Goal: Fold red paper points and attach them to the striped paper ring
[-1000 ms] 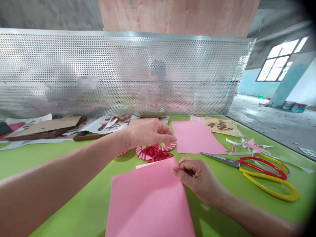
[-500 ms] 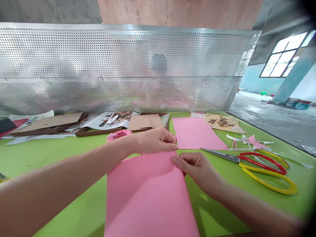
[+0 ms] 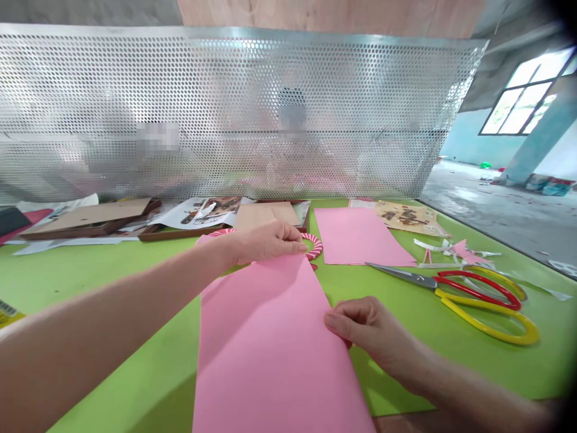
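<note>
A large sheet of pink paper (image 3: 274, 343) lies on the green tabletop (image 3: 135, 282), its far end lifted slightly. My left hand (image 3: 265, 242) pinches that sheet's far edge. My right hand (image 3: 372, 334) holds its right edge nearer me, with the fingers curled at the paper. Beneath the far end, a red-and-white striped paper ring (image 3: 313, 245) shows only in part, and the sheet hides the rest. A second pink sheet (image 3: 360, 237) lies flat just beyond, to the right.
Large scissors with red and yellow handles (image 3: 478, 300) and paper scraps (image 3: 451, 252) lie to the right. Cardboard pieces (image 3: 265, 216) and printed sheets (image 3: 207, 213) lie at the far side. A perforated metal screen (image 3: 225, 114) stands behind the table, with a blurred person beyond it.
The pink sheet has slid farther over the striped ring, hiding the red paper folds. My right hand has moved down the sheet's edge toward me.
</note>
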